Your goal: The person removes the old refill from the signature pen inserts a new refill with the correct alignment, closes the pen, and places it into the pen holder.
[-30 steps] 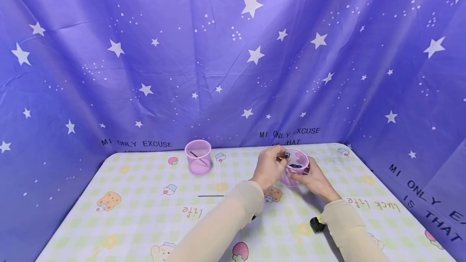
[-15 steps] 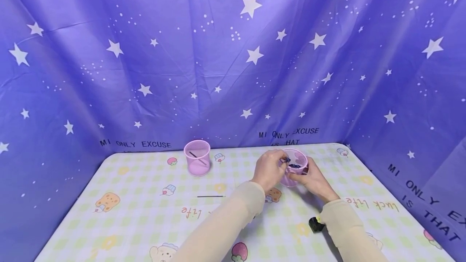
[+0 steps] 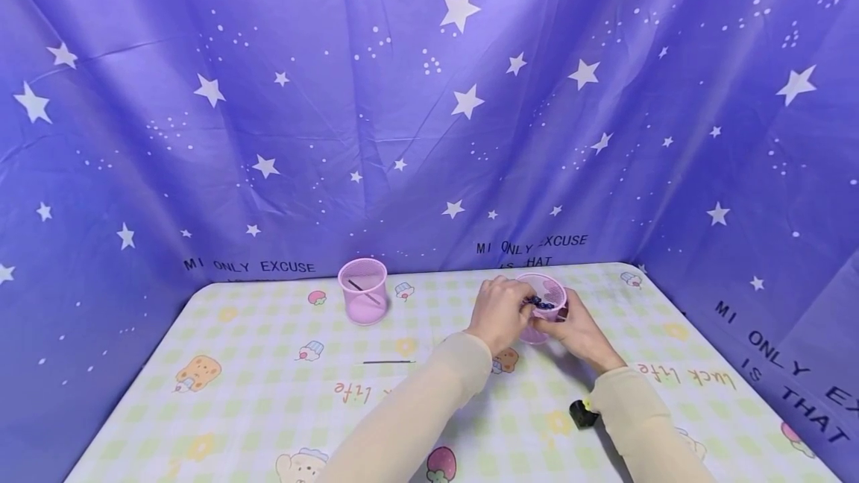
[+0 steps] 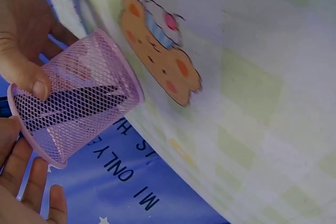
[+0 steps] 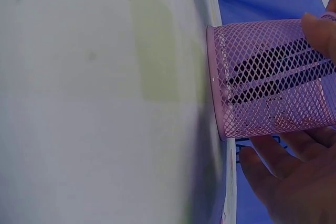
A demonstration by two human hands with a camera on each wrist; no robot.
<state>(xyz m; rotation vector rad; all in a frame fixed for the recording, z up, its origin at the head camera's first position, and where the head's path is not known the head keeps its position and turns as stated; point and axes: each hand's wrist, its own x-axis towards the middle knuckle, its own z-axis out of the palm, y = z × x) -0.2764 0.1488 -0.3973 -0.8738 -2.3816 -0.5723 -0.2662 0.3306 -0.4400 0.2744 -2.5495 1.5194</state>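
Observation:
My right hand grips a pink mesh pen cup at the table's right rear, thumb on the near side and fingers on the other. Dark pens stand inside it and show through the mesh in both wrist views. At the cup's left rim, my left hand pinches the top of one dark pen; its other fingers hang loosely spread in the left wrist view. The pen top is mostly covered by the fingertips.
Another pink mesh cup, with a dark stick in it, stands at the back left. A thin dark rod lies mid-table. A small black object with a yellow part is beside the right sleeve. A starry purple curtain hangs behind.
My left hand has lowered slightly, and the dark pen top has sunk from above the rim down to the other dark top. The right hand and both cups have stayed put.

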